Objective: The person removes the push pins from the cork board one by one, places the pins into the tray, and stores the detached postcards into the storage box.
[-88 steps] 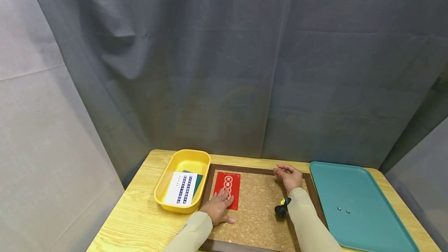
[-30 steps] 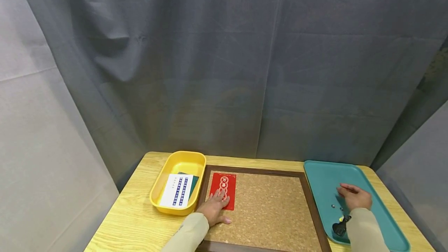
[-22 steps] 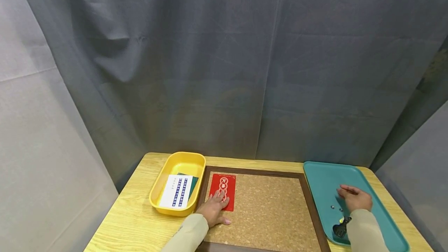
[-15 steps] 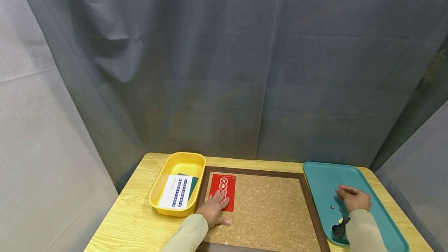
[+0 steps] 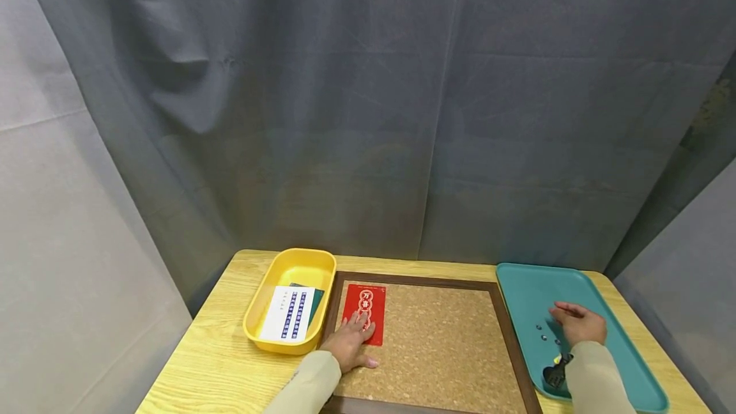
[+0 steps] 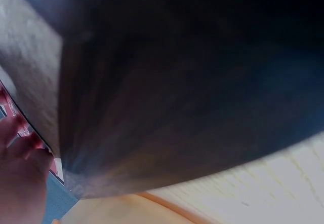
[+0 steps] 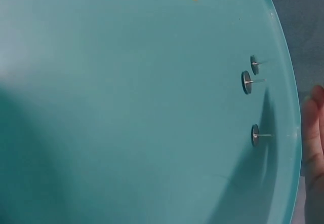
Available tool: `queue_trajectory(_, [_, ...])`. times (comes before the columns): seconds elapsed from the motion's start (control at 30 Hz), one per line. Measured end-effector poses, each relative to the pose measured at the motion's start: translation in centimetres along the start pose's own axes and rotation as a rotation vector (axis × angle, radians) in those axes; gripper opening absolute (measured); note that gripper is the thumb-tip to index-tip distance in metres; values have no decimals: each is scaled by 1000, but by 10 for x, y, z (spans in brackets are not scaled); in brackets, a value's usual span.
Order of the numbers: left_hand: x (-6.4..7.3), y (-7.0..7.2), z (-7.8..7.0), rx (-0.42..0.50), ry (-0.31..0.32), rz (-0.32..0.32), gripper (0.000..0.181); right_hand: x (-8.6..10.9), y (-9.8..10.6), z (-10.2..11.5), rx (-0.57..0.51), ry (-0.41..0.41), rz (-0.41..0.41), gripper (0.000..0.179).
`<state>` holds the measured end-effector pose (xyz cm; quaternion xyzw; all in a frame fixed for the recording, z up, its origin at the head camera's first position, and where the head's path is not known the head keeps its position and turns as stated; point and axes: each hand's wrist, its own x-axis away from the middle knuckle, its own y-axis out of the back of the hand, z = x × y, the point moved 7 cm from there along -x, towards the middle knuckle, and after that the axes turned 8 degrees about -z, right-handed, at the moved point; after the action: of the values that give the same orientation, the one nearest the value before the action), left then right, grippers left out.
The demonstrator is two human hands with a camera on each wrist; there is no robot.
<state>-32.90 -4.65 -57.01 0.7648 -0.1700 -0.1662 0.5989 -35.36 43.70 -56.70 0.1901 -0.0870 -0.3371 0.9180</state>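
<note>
My left hand (image 5: pixel 348 344) lies with its fingers spread on a red envelope (image 5: pixel 375 302) with white circled characters, which rests flat on the cork board (image 5: pixel 443 344) in its dark wooden frame. Part of the envelope is under the fingers. At the right, my right hand (image 5: pixel 582 326) is over the teal tray (image 5: pixel 581 286), fingers loosely bent, with nothing seen in them. Just left of it, three small metal thumbtacks (image 7: pixel 246 82) sit on the tray, heads down and pins up in the right wrist view. There the right fingertips (image 7: pixel 310 115) show only at the edge.
A yellow bin (image 5: pixel 307 257) left of the board holds a white card (image 5: pixel 276 313) with blue printed strips over a dark green one (image 5: pixel 317 304). The wooden table (image 5: pixel 213 337) runs around these things. A grey curtain (image 5: pixel 345 114) hangs behind the table.
My right hand has gone from above the cork board to the tray. A third thumbtack now shows there beside the two seen before. My left hand has stayed on the envelope.
</note>
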Motion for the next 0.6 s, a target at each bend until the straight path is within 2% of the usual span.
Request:
queue_trajectory(0.2, [0,1,-1,-1,-2,3,81,1,1,1,-15,-9,11,30])
queue_trajectory(0.6, [2,3,-1,7,-21,-13,81,-1,0,0,-17,-28,8,40])
